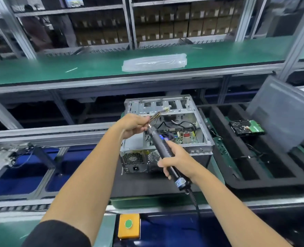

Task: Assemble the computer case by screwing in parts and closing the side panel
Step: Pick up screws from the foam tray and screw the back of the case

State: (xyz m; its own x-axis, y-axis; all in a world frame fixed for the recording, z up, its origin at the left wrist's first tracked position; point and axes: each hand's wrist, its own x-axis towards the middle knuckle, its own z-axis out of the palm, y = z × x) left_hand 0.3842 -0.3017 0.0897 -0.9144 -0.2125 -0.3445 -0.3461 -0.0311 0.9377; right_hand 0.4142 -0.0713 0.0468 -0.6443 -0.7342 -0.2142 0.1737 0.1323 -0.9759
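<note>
Centrally, one open computer case (pixel 167 132) lies on a dark mat (pixel 138 184) on the conveyor line, its inside showing a green circuit board and loose wires. One left hand (pixel 132 125) hovers over its upper left corner, fingers curled, pinching a bundle of wires (pixel 159 113). One right hand (pixel 174 157) grips a black electric screwdriver (pixel 162 150), tip near the left fingers. One hard drive (pixel 246 127) rests in a black tray (pixel 254 182) to the right; one plastic bag (pixel 154 62) lies on the green shelf (pixel 58 68) behind.

Black screwdriver (pixel 162 147), silver case (pixel 167 129)
</note>
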